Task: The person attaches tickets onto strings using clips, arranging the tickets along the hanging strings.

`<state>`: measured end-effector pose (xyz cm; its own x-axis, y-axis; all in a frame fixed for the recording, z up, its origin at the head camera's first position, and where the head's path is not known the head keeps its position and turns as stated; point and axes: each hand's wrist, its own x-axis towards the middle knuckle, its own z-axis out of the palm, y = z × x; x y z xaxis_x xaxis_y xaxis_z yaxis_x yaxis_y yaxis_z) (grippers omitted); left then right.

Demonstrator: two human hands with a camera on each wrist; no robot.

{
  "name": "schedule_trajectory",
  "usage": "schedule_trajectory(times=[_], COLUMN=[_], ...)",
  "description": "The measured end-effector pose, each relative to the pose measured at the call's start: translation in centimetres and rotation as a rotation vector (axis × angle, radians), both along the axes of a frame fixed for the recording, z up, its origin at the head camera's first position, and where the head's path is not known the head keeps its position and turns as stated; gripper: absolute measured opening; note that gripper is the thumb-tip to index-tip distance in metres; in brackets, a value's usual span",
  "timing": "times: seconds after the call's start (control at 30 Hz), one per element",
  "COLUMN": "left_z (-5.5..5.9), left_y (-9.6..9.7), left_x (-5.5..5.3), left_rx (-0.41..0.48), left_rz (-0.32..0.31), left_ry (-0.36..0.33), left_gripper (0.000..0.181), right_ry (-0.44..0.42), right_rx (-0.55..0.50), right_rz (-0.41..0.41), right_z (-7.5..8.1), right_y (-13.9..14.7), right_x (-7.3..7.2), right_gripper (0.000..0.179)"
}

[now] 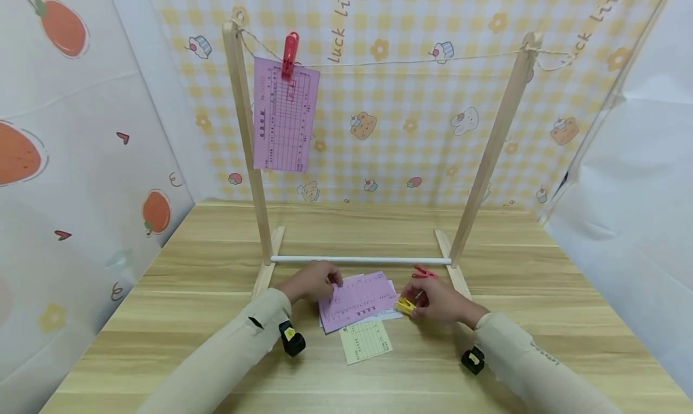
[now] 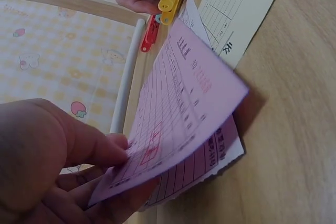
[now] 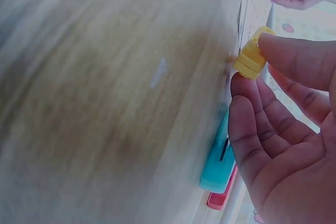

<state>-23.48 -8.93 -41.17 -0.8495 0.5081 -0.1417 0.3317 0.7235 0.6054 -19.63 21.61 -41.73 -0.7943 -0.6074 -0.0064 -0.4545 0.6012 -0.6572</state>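
My left hand (image 1: 318, 280) pinches one corner of a pink receipt slip (image 1: 361, 301). In the left wrist view the slip (image 2: 181, 106) bows up off another pink slip (image 2: 197, 169), thumb on top and fingers underneath. My right hand (image 1: 440, 301) pinches a yellow clothespin (image 3: 254, 55) between thumb and fingertips, just right of the papers. Under that hand lie a teal clothespin (image 3: 216, 166) and a red clothespin (image 1: 425, 272). A pale yellow slip (image 1: 367, 342) lies in front of the pile, its far edge covered.
A wooden frame (image 1: 495, 146) with a white crossbar (image 1: 357, 259) stands behind the hands. From its string (image 1: 411, 61) hangs another pink slip (image 1: 283, 128), clipped by a red clothespin (image 1: 290, 48) near the left post. Patterned cloth (image 1: 379, 155) hangs behind.
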Motion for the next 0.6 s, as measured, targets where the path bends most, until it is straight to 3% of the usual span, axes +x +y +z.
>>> schedule_trajectory(times=[0.23, 0.6], left_z=[0.52, 0.8], left_y=[-0.13, -0.59], left_x=[0.6, 1.05], left_rx=[-0.032, 0.035], left_rz=[-0.078, -0.158], left_ry=[-0.054, -0.275], left_gripper=[0.024, 0.045], right_ry=[0.009, 0.028], right_rx=[0.004, 0.023], right_rz=[0.004, 0.0], right_z=[0.1, 0.22], right_y=[-0.12, -0.16], right_x=[0.17, 0.36], right_gripper=[0.026, 0.026])
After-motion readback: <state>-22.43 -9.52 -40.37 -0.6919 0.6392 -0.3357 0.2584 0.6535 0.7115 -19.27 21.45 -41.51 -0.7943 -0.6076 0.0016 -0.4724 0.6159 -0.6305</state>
